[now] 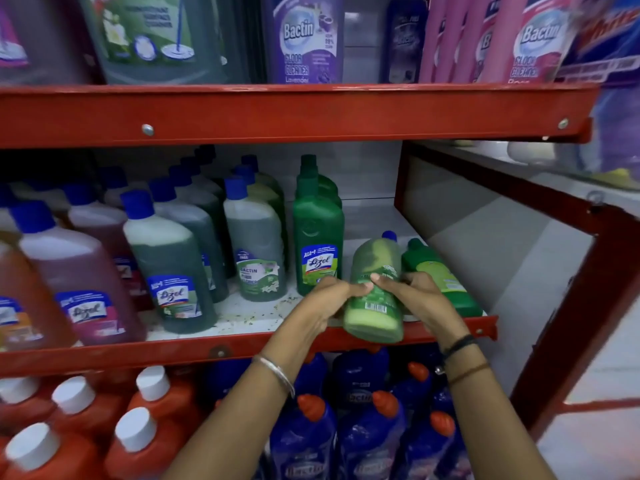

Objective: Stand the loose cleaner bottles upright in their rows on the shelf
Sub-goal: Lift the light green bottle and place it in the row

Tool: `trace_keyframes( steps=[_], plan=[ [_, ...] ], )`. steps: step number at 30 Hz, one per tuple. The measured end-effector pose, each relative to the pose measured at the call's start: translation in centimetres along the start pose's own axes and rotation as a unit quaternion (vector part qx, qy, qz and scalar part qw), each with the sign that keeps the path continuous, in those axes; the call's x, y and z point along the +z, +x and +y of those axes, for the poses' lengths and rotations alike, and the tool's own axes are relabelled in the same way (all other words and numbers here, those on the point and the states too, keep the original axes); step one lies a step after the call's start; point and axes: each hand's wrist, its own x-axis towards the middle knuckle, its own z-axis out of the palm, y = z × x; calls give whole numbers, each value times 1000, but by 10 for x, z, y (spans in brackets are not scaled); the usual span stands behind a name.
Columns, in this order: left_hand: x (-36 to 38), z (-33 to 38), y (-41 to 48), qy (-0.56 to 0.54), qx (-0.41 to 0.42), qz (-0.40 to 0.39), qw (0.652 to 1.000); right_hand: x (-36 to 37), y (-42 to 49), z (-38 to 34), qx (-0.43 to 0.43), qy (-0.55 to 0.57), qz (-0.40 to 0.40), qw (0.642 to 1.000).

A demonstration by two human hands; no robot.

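A pale green cleaner bottle (375, 268) with a blue cap lies tilted on the middle shelf (242, 317), base toward me, past the front edge. My left hand (329, 299) grips its left side and my right hand (415, 299) its right side, thumbs on the label. Beside it on the right lies a dark green bottle (440, 271), also on its side, partly behind my right hand. Upright rows of green Lizol bottles (317, 233) stand just to the left.
More upright rows of blue-capped green and pink bottles (166, 258) fill the shelf's left part. Large bottles stand on the shelf above, orange and blue ones (367, 438) below. The red shelf frame (554, 271) bounds the right side.
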Motion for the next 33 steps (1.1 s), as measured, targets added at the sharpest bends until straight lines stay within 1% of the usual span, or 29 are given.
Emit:
trace_keyframes(
  steps=[2,4,7,11,13,16,20,23,26,30,33],
  plan=[
    [-5,-5,-28,5,32,-9,999,5,-18,-2,-41,61,-24,997],
    [-14,-14,-55,-7,73,-1,997,14,-34,-3,-103,69,-27,992],
    [-31,-25,-79,-7,137,41,990,34,-49,-11,-175,31,-31,984],
    [-70,-25,-103,31,215,123,968,80,-59,-31,-231,3,-30,972],
    [-92,-22,-105,58,231,165,957,105,-55,-40,-243,-11,-25,970],
    [-114,-20,-98,97,228,214,945,131,-44,-46,-248,-38,-26,968],
    [-126,-26,-89,124,211,235,941,155,-31,-38,-242,-84,-16,967],
    [-127,-34,-82,145,197,249,937,163,-23,-22,-228,-79,-17,970],
    [-130,-39,-75,133,192,249,940,168,-20,-15,-231,-79,-10,970],
    [-135,-46,-73,112,215,245,939,171,-20,-12,-247,-128,44,960],
    [-135,-53,-77,94,240,250,933,172,-22,-8,-238,-84,46,967]
  ],
)
